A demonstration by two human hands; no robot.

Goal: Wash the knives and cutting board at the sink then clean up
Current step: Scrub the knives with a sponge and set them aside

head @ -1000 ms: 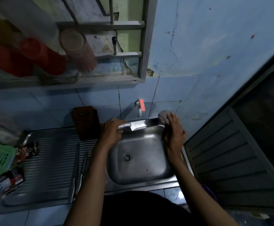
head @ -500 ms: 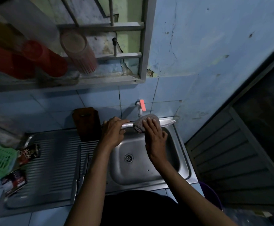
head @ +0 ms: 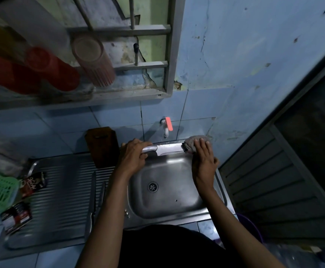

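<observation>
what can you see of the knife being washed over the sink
The knife looks all metal: a shiny, rounded silver handle and a broad, bright blade. It lies level across the back of the sink, just below the tap, tip pointing right. The left hand grips the handle; the right hand presses a grey scrubbing pad over the tip, hiding it.

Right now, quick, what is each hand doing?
Left hand: grips the knife by its handle.
Right hand: presses the scrub pad around the blade tip.
</observation>
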